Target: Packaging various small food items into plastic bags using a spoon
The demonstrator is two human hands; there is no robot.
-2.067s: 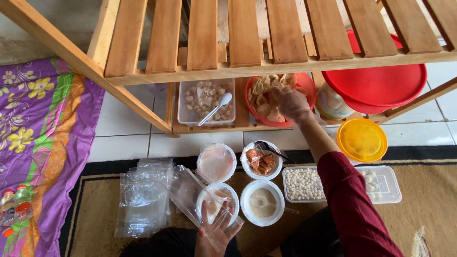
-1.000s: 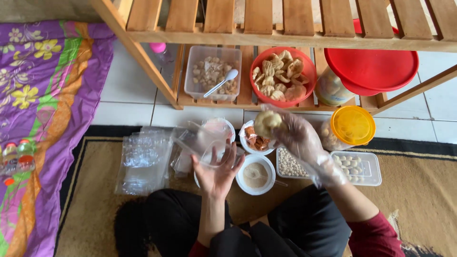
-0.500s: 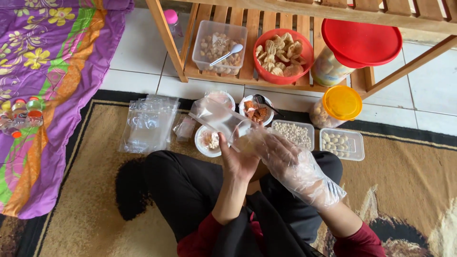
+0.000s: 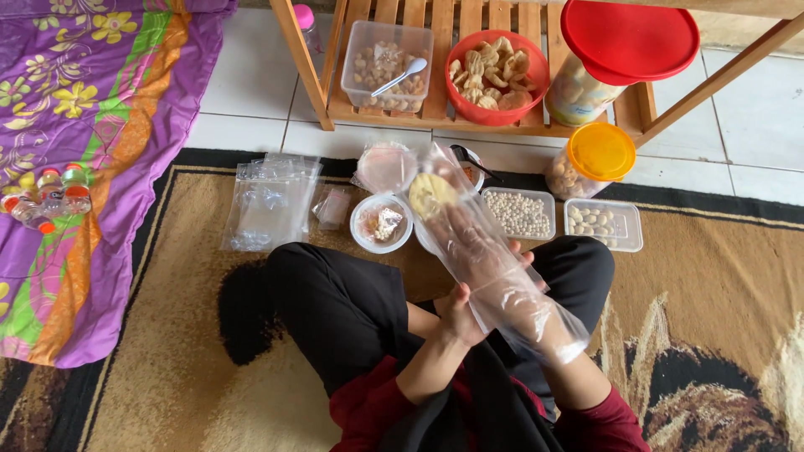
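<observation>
- Both hands meet above the lap of a person seated cross-legged on a patterned brown rug.
- Right hand, in a thin plastic glove, is pushed deep inside a clear plastic bag, its fingers closed on a round pale cracker at the bag's far end.
- Left hand grips the bag near its open mouth, beside the right wrist.
- Just beyond the bag sit a small white bowl and two clear tubs of pale snacks.
- Beside them on the rug stands a jar with a yellow lid.
- To the left lies a stack of empty clear bags.
- On the low wooden shelf farther off stand a red bowl of crackers, a clear box with a white spoon and a jar under a red lid.
- At the far left, a purple floral cloth covers the floor.
</observation>
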